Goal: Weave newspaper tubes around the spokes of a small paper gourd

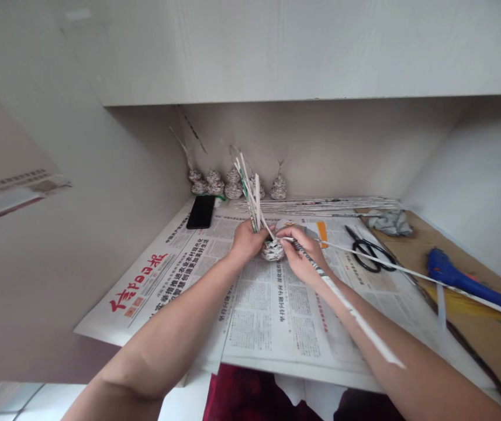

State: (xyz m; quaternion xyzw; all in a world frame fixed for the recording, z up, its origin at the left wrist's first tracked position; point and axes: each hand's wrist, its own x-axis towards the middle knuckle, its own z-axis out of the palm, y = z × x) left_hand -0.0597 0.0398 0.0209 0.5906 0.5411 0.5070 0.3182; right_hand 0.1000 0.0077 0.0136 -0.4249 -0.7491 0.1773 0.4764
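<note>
Between my hands sits a small woven basket (pixel 273 251) made of rolled newspaper, close above the newspaper-covered table. My left hand (pixel 248 240) is closed on its left side, thumb across the rim, beside a bunch of upright paper strips (pixel 250 193). At the right rim, my right hand (pixel 303 251) pinches a paper strip (pixel 351 313) whose printed length trails over my right forearm. Another long white strip (pixel 377 259) runs from the basket out to the right, over the scissors. The basket's underside is hidden.
Several finished woven gourd shapes (pixel 279 187) stand along the back wall. A black phone (pixel 201 211) lies at left. Long paper rolls (pixel 320 204) lie behind. On the right are black scissors (pixel 370 251), a grey cloth (pixel 390 223) and a blue glue gun (pixel 465 279) on cardboard. A cabinet (pixel 303 52) overhangs the table.
</note>
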